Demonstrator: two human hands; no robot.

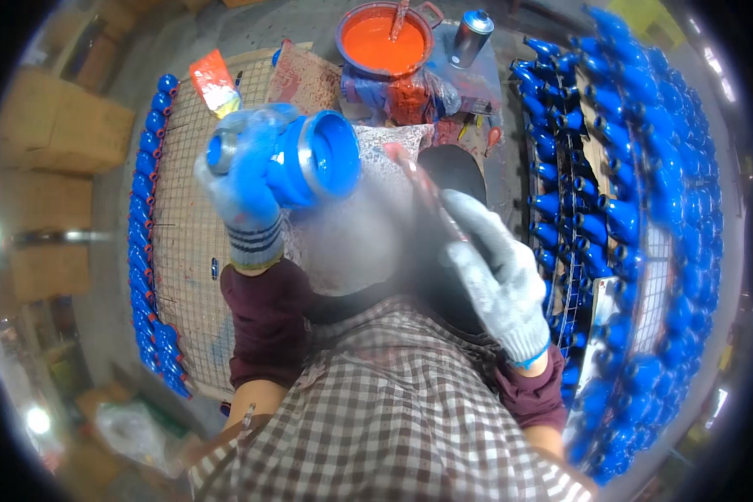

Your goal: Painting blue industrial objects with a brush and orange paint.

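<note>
My left hand [241, 180], in a knit glove stained blue, is closed around a glossy blue pipe fitting [291, 167]. The fitting's wide round mouth, with a bare metal band behind its rim, faces right, and a smaller opening shows at its left. My right hand [502, 280], in a pale grey-white glove, grips a slim paintbrush [427, 192] by its reddish, paint-stained handle. Its reddish tip points up and left, apart from the fitting, and is smeared by motion. Behind both hands sits a pot of orange paint [385, 42] with another brush standing in it.
A spray can [472, 38] stands beside the pot on a paint-stained stand. Wire mesh [192, 226] at left carries a row of blue fittings [144, 192] with red rims. Many more blue fittings [590, 234] fill racks at right. An orange-and-white packet [215, 82] lies beyond my left hand.
</note>
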